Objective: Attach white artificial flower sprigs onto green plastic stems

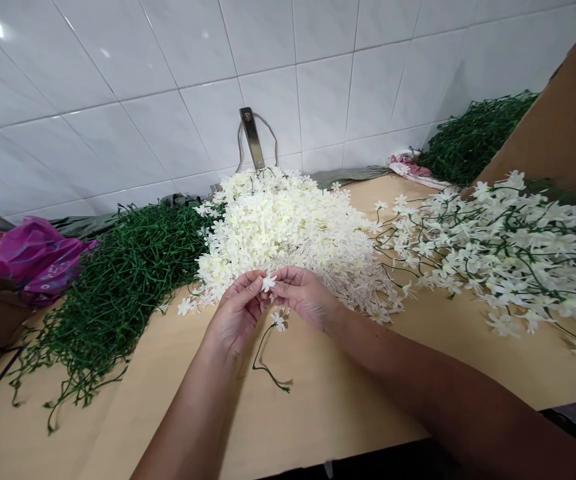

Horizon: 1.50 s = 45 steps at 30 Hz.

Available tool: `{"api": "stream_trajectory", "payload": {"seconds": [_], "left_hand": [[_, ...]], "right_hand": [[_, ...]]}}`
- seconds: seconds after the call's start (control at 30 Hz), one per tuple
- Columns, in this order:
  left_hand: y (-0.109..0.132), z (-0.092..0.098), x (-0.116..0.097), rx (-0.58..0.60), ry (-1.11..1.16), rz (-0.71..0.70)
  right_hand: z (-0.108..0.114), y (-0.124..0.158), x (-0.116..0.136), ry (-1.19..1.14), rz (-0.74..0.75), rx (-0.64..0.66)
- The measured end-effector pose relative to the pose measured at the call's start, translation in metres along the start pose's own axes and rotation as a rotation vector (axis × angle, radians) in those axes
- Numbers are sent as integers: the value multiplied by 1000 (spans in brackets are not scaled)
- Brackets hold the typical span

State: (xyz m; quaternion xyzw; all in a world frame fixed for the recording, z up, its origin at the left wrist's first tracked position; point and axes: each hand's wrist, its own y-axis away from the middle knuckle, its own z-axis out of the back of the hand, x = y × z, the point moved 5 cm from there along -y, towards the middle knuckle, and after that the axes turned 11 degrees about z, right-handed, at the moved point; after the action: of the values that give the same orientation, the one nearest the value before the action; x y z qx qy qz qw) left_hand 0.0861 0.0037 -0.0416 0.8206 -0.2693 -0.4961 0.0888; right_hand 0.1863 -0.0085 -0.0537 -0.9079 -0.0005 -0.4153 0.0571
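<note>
Between the fingertips of my left hand and my right hand is a small white artificial flower. Both hands are closed in a pinch around it, low over the front of a heap of loose white flower heads. Just below my fingers hangs or lies a thin green stem with another white flower at its upper end. Whether that stem touches my fingers is hidden. To the left lies a big tangle of green stems.
Flowers on green stems spread across the right of the tan table. More green stems sit behind a cardboard flap. A purple plastic bag lies far left. A metal strip leans at the tiled wall.
</note>
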Motion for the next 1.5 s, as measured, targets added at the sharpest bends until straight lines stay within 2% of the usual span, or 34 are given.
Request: {"api": "stream_trajectory", "payload": {"seconds": [0.27, 0.4, 0.6, 0.83, 1.07, 1.2, 1.37, 1.5], "left_hand": [[1, 0, -1, -56, -78, -25], [0, 1, -1, -59, -141, -82], [5, 0, -11, -128, -362, -362], [7, -1, -16, -142, -588, -477], [24, -17, -25, -163, -1083, -786], [22, -14, -25, -161, -1102, -780], [10, -3, -22, -150, -984, -653], [9, -2, -21, -146, -978, -604]], "right_hand": [[4, -1, -2, 81, 34, -20], [3, 0, 0, 84, 22, -36], [3, -1, 2, 103, 10, -51], [3, 0, 4, 160, 24, -40], [3, -1, 20, 556, 200, 5], [4, -2, 18, 526, 171, 16], [4, -3, 11, 385, 101, 8], [4, -3, 8, 319, 61, 17]]}}
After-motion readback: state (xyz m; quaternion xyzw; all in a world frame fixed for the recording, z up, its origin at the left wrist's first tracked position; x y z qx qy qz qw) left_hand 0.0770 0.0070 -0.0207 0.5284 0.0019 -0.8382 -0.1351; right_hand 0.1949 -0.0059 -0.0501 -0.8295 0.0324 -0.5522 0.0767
